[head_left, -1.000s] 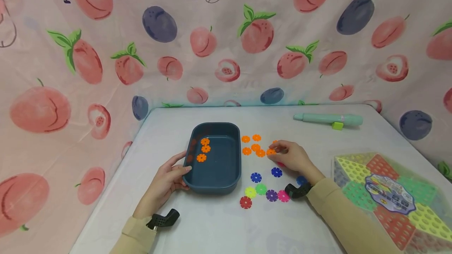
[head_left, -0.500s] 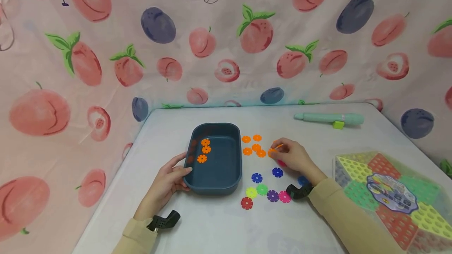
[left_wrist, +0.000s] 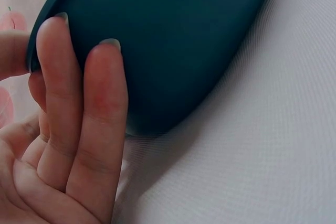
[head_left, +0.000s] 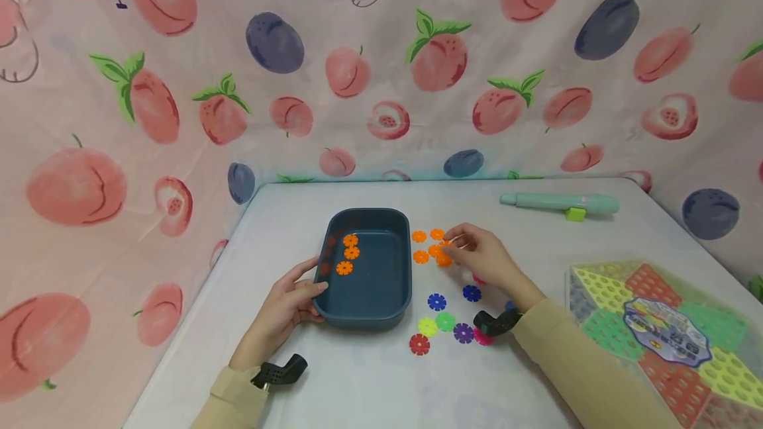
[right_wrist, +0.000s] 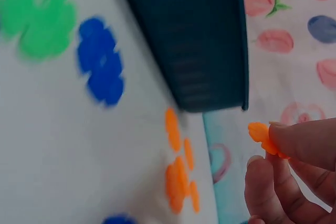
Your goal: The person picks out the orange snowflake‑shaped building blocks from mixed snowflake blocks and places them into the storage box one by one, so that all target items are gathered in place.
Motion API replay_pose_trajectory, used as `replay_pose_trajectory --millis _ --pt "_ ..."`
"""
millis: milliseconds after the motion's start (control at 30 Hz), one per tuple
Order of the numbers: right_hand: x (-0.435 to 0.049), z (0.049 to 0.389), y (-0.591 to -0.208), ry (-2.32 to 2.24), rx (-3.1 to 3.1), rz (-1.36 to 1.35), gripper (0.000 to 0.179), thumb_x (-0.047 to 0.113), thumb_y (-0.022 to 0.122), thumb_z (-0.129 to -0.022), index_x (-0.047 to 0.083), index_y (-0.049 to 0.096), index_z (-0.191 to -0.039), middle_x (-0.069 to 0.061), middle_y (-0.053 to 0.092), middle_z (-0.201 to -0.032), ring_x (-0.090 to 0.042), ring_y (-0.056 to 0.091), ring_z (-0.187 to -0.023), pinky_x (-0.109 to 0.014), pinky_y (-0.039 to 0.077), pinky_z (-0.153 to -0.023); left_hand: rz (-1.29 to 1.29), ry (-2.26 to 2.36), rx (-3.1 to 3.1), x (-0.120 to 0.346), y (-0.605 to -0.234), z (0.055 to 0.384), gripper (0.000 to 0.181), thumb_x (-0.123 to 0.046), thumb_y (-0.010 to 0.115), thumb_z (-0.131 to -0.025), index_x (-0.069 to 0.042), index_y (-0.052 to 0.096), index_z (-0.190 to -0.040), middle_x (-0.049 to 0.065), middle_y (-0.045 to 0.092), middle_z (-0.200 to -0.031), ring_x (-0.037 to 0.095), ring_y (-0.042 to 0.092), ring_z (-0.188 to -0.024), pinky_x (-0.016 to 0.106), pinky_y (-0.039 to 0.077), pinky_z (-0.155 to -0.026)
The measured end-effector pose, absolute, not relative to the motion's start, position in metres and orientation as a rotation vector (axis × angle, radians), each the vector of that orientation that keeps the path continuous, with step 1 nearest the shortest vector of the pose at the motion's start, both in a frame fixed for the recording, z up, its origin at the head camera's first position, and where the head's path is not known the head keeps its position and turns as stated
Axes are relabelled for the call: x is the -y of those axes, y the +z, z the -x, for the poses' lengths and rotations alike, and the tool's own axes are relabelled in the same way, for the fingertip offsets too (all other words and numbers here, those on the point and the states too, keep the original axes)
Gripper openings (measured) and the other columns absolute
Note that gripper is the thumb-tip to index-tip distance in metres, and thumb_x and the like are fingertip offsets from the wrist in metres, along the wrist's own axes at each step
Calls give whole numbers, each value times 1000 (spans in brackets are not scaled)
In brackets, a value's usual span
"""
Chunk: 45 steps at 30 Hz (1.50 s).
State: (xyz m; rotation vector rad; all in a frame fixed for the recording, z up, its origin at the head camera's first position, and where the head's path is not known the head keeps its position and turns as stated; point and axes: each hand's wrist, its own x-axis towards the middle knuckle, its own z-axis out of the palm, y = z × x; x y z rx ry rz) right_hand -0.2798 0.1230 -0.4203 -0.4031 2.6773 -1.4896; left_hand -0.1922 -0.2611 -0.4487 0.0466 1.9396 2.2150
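Note:
A dark teal plastic tub stands on the table with several orange snowflake discs inside, by its left wall. My left hand grips the tub's left rim, thumb over the edge; in the left wrist view its fingers lie against the outer wall. Right of the tub, my right hand pinches an orange snowflake disc between thumb and fingertips, raised above the table. Whether a second disc is in that pinch, I cannot tell. Several loose orange snowflake discs lie between this hand and the tub.
Blue, green, yellow, purple, pink and red discs lie nearer the front. A mint-green microphone-shaped object lies at the back right, touching a lime block. A clear-lidded patterned box stands on the right.
My right hand has moved left toward the tub, carrying the orange snowflake disc up from the table. My left hand keeps its grip on the tub.

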Motion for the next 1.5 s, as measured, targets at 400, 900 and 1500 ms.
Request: replay_pose_trajectory --millis 400,900,1500 --pt "-64 282 -392 -1508 -2594 584 18 25 77 -94 18 70 -109 -2 71 -96 -26 69 -80 -46 59 -69 -40 2217 -1936 262 -448 192 66 -12 68 -98 -14 39 -157 14 65 -91 16 63 -59 38 60 -67" --pt "-9 300 -364 -1325 -2560 718 16 25 78 -93 17 72 -105 2 72 -86 -18 69 -72 -36 58 -69 -42 2221 -1930 262 -447 193 66 -9 68 -97 -12 39 -157 12 65 -90 16 64 -58 38 61 -65" --pt "53 306 -371 -910 -2470 796 7 23 78 -93 17 80 -89 2 74 -82 -20 73 -76 -32 56 -72 -33 2212 -1950 262 -447 193 65 -11 69 -96 -14 41 -156 10 64 -86 16 62 -58 40 61 -67"
